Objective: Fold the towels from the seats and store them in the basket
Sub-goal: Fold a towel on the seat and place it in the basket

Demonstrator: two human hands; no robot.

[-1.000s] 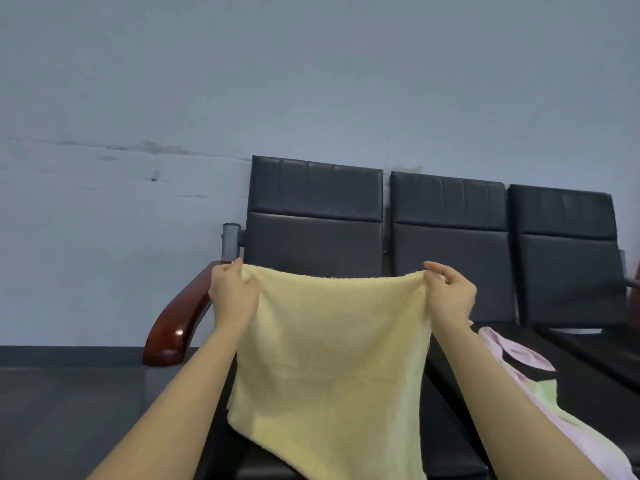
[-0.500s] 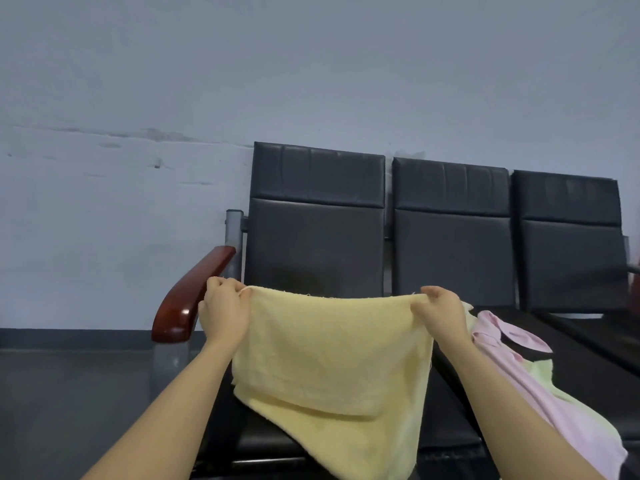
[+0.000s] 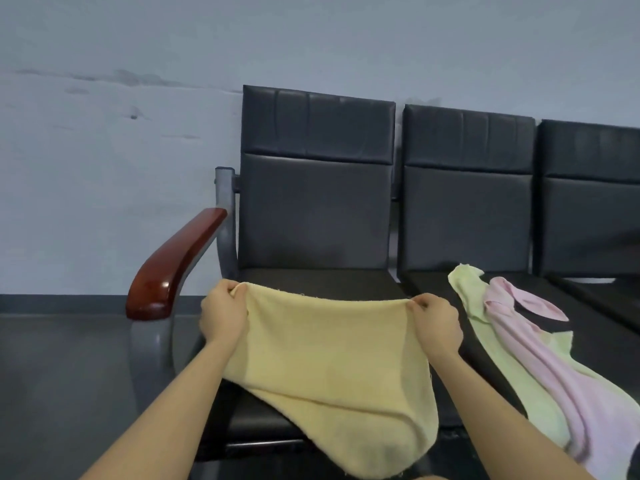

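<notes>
The yellow towel could have slipped off the front of the seat, because a big part of it hung over the edge at about 6 o'clock and only two corners were held. A crooked fold could also have been made if one corner was let go too soon. At 9 o'clock of the towel, its top corner was pinched by the left hand, with the fingers curled tight on the cloth. At 3 o'clock, the other top corner was pinched by the right hand in the same way. The towel was seen as soft and fluffy, pale yellow, stretched between the hands and sagging in the middle. Farther right, a green towel and a pink towel were left unfolded on the next seat. No basket was seen.
</notes>
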